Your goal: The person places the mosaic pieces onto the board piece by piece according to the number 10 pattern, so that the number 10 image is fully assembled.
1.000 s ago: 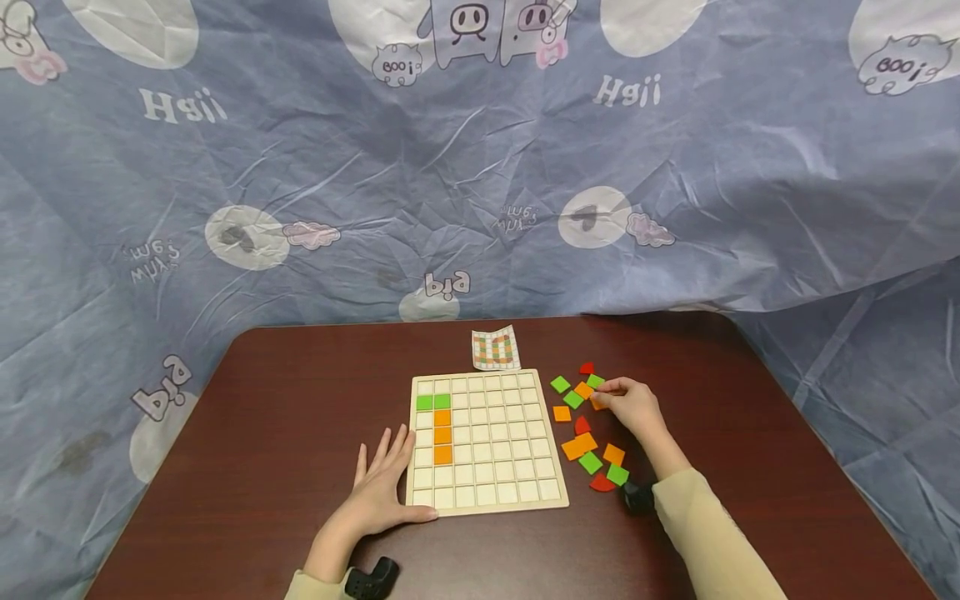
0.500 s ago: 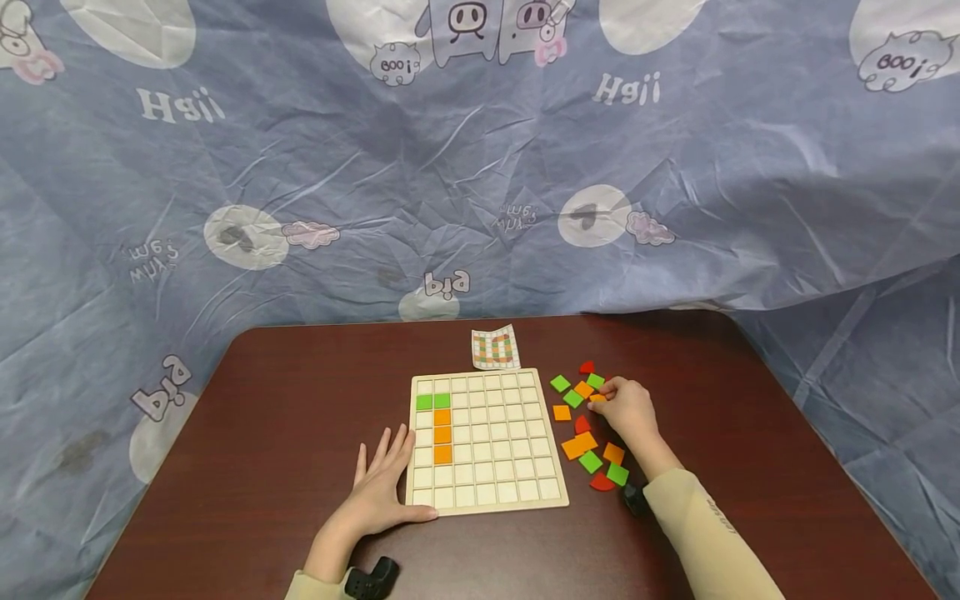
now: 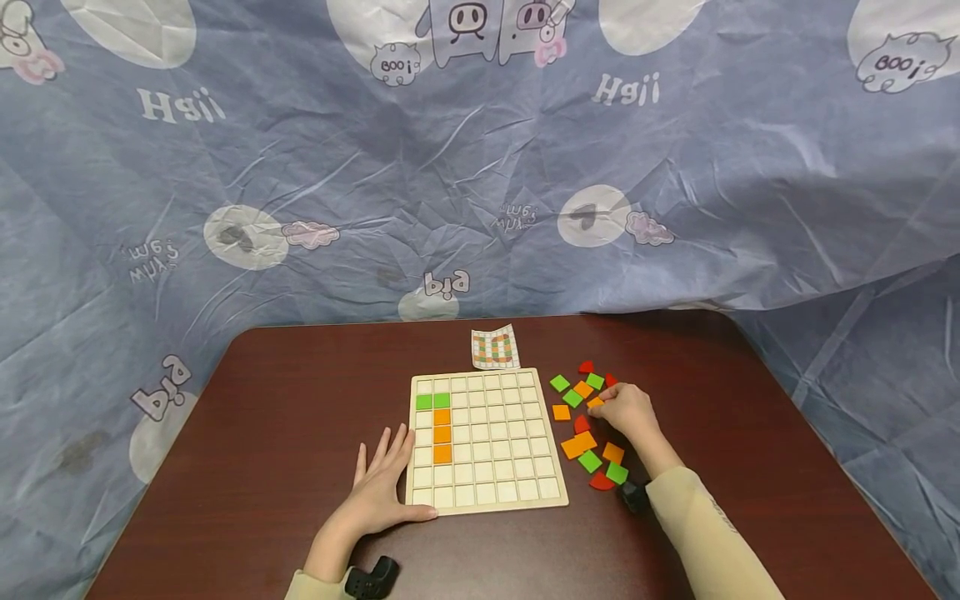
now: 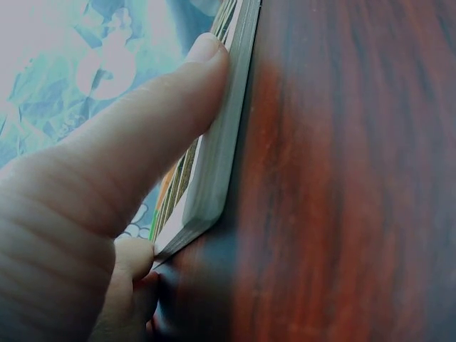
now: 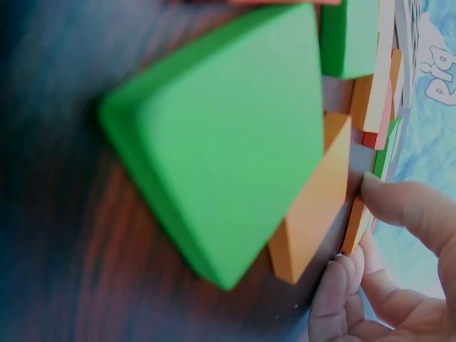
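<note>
My left hand (image 3: 378, 487) lies with its fingers spread along the left side of a pale wooden grid board (image 3: 487, 505). Its thumb (image 4: 164, 107) rests on the board's front edge in the left wrist view. Two green square tiles (image 3: 432, 402) and a column of orange tiles (image 3: 442, 434) sit in the board's cells. To the right of the board, my right hand (image 3: 628, 410) pinches an orange square tile (image 5: 355, 225) between thumb and fingers, low over the table. A red piece (image 3: 611, 380) shows just behind those fingers, partly hidden.
Loose green, orange and red pieces lie scattered right of the board, including a green tile (image 5: 228, 142) close to the right wrist camera. A small printed pattern card (image 3: 495, 348) lies behind the board. The brown table (image 3: 300, 392) meets a blue printed cloth (image 3: 375, 167) at the back.
My right hand has shifted slightly, and the orange tile at its fingertips has moved a little nearer. A red piece behind the fingers has come into view. The left hand stays put.
</note>
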Available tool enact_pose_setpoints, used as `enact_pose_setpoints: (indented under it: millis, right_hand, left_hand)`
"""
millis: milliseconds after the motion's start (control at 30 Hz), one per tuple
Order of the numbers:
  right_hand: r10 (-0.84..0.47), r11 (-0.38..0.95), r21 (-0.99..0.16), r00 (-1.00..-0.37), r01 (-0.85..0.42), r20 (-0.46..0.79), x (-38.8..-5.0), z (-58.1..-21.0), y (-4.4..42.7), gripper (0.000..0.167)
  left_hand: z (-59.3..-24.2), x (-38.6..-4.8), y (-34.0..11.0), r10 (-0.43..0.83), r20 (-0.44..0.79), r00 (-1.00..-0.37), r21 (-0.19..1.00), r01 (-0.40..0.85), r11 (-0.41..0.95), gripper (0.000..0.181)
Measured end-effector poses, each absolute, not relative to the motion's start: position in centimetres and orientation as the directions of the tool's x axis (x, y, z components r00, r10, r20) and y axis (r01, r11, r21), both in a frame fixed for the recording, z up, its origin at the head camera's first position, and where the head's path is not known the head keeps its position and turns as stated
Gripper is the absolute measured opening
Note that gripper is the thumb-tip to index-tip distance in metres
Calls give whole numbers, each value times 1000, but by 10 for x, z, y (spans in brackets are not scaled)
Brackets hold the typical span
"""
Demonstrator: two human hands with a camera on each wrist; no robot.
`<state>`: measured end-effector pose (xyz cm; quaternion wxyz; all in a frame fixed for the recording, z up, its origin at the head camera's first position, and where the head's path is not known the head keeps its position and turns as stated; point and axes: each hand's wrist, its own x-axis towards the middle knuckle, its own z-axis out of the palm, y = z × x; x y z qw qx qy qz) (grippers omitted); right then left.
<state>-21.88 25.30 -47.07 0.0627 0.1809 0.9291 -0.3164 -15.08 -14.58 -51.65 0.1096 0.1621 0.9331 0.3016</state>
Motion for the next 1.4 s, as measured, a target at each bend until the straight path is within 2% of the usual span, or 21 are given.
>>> enact_pose_setpoints:
  millis: [167,333,533,700,867,1200,1400]
  right_hand:
    - [274,724,-585,-931,365,-241,-218,-472,255,33]
    - [228,684,-652,-945,327,-234,-215,-475,260,33]
    - [180,524,-791,-949,315,-259,-212,-479,269,32]
    - [119,372,-874,-950,312,-289,-207,-474,264,41]
    - [52,272,-922,-961,276,-273,-204,-467,248,45]
    - [-59,181,-955,-967,234,-248,-196,-456,196,30]
    - [-126,188,-963,-968,194,-219,-191,-458,154,25]
  left_hand:
    - [-517,-151,-146,367,-104,-924,600,236,764,125]
    - [-516,-150,-146,367,-111,-923,598,233,767,126]
    - [-515,-148,-146,365,-113,-924,599,230,767,126]
    - [-515,-149,-146,365,-123,-923,593,227,773,126]
    - [-515,-149,-146,368,-126,-921,597,226,770,125]
    - [-514,-150,-146,368,-121,-922,602,227,766,124]
    - [-514,-150,-145,368,-119,-922,604,227,764,124]
